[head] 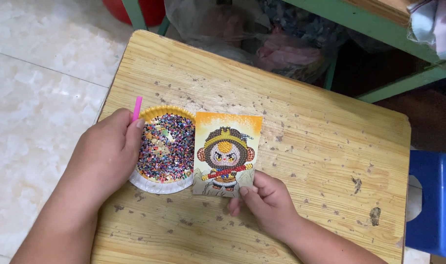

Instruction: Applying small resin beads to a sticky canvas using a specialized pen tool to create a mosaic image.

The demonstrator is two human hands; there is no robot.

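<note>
1. Scuffed wooden table (306,146) stands on pale tiles, with a blue stool (435,200) at its right edge.
2. Left hand (108,156) is curled shut around a pink pen (136,108), knuckles up, over a paper plate (159,185) of mixed beads (166,146).
3. Right hand (264,200) pinches the lower edge of the bead-picture card (226,154), which lies flat just beside the plate.

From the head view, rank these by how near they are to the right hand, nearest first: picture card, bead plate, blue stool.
1. Picture card: held at its lower edge by the right hand.
2. Bead plate: to the card's left, under the left hand with the pink pen.
3. Blue stool: off the table's right edge.
</note>
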